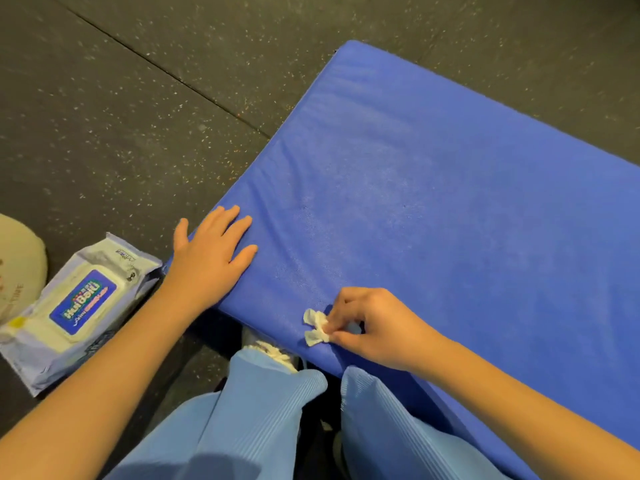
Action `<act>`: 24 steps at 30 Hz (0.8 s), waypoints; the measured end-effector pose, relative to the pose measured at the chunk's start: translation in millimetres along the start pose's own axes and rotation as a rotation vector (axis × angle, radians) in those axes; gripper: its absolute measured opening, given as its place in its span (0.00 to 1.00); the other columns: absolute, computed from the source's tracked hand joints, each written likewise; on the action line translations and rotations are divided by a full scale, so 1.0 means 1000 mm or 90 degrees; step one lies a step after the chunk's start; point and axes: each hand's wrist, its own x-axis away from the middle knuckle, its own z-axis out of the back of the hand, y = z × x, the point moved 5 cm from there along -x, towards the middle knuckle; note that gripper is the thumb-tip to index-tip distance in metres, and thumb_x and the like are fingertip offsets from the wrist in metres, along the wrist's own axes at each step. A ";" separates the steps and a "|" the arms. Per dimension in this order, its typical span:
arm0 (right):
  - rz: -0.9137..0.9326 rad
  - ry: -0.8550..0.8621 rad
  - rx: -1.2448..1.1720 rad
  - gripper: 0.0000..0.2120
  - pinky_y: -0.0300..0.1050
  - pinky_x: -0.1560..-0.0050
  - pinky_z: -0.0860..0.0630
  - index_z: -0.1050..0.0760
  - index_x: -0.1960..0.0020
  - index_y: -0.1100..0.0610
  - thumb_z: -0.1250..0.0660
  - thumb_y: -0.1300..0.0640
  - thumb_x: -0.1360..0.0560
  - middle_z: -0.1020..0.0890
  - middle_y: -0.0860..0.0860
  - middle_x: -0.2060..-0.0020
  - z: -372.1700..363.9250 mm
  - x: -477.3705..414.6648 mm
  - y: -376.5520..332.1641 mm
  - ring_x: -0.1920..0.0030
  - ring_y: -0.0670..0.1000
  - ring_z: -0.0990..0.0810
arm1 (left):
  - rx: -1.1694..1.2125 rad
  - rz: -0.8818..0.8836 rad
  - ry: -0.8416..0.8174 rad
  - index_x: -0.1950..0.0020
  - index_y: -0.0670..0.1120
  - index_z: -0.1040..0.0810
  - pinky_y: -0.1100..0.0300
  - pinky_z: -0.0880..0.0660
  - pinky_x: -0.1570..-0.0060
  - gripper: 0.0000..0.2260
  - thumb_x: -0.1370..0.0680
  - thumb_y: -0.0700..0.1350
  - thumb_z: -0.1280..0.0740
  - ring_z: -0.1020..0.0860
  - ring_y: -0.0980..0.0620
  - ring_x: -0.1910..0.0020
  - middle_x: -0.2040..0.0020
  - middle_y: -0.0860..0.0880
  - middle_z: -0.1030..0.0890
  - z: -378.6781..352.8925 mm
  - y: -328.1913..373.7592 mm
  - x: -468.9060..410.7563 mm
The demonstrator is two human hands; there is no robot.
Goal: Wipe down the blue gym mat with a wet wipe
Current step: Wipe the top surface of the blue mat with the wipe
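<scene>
I see a wet wipe pack on the dark floor, just left of the mat's near corner. Its flap lid is down, so I can't see the wipes inside.

The blue gym mat lies flat on the floor. Its left edge is all in view. The other sides run off to the right, so its long way looks to go left to right, slanting down the pic.

L hand lies flat on the mat by the near corner, fingers straight and holding nothing. R hand pinches a small scrunched wet wipe w/ thumb and fingertips. The wipe touches the mat close to the near edge, right above my light blue pants.
</scene>
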 end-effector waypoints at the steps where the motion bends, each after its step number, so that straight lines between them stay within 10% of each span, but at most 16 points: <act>1: -0.006 0.015 0.010 0.03 0.31 0.58 0.32 0.16 0.55 0.56 0.29 0.59 0.28 0.22 0.45 0.58 0.003 -0.002 0.003 0.61 0.40 0.25 | -0.002 0.023 -0.002 0.24 0.52 0.37 0.40 0.53 0.28 0.23 0.18 0.56 0.44 0.47 0.47 0.23 0.22 0.52 0.42 -0.001 -0.006 0.003; 6: 0.007 0.160 0.049 0.02 0.40 0.60 0.31 0.17 0.58 0.58 0.29 0.61 0.29 0.21 0.51 0.59 -0.001 -0.040 -0.011 0.61 0.52 0.22 | 0.032 0.057 0.004 0.25 0.51 0.36 0.42 0.40 0.33 0.26 0.21 0.60 0.47 0.42 0.42 0.26 0.23 0.52 0.40 -0.001 -0.006 0.007; 15: 0.118 0.022 0.057 0.03 0.42 0.60 0.28 0.18 0.58 0.57 0.30 0.60 0.29 0.22 0.51 0.60 -0.011 -0.044 -0.030 0.62 0.49 0.23 | 0.319 0.202 -0.010 0.28 0.45 0.30 0.57 0.36 0.41 0.19 0.18 0.48 0.40 0.31 0.46 0.32 0.30 0.47 0.28 0.025 -0.033 0.002; 20: 0.110 0.186 0.068 0.03 0.51 0.65 0.26 0.19 0.59 0.59 0.31 0.60 0.28 0.23 0.54 0.62 -0.017 -0.085 -0.048 0.63 0.57 0.23 | 0.499 0.253 -0.004 0.60 0.49 0.24 0.54 0.33 0.52 0.11 0.20 0.49 0.41 0.29 0.47 0.54 0.55 0.47 0.22 0.039 -0.044 -0.008; 24: 0.251 0.060 0.086 0.03 0.51 0.67 0.26 0.19 0.59 0.60 0.32 0.62 0.29 0.23 0.55 0.63 -0.035 -0.089 -0.081 0.64 0.57 0.23 | 0.690 0.315 -0.016 0.53 0.48 0.21 0.55 0.27 0.47 0.11 0.23 0.54 0.37 0.22 0.50 0.52 0.49 0.47 0.18 0.044 -0.053 -0.009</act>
